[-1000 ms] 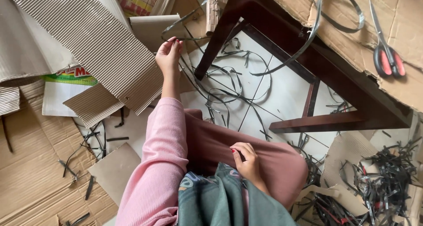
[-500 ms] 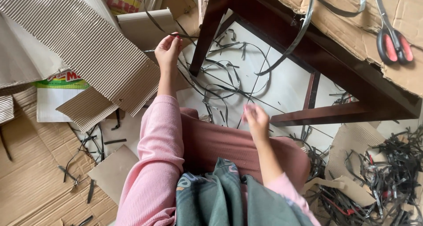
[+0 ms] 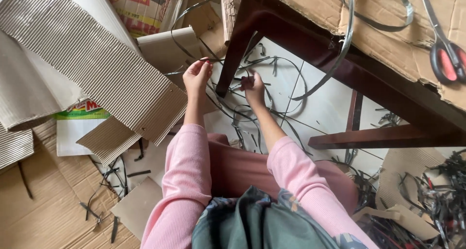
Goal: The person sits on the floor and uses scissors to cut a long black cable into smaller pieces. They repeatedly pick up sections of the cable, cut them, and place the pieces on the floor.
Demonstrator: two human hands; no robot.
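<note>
In the head view, the left hand point(image 3: 196, 76) is raised in front of the person, its fingers pinched narrow on a thin dark plastic strap point(image 3: 213, 60) that runs across to the right hand point(image 3: 253, 86). The right hand is curled shut on the same strap, just beside the left hand and a little lower. The strap stretches between the two hands and trails on in loose loops over the white tiled floor point(image 3: 325, 103) beyond them.

Just past the right hand stands the dark wooden leg point(image 3: 238, 40) of a table point(image 3: 369, 74), with the left hand close on its other side. A sheet of brown cardboard point(image 3: 383, 21) lies on the table top, well off to the right of the right hand, and on it rest a pair of red-handled scissors point(image 3: 446, 55) and another long grey strap point(image 3: 349, 35) that hangs over the table's edge.

To the left of the left hand lies a large ribbed sheet of corrugated cardboard point(image 3: 97, 69), with flat brown cardboard point(image 3: 43, 210) further down near the left elbow. Below the hands are the pink sleeves point(image 3: 187, 181) and a dark red lap point(image 3: 242, 166). Far right of the right arm sits a heap of cut black strap pieces point(image 3: 437, 200).
</note>
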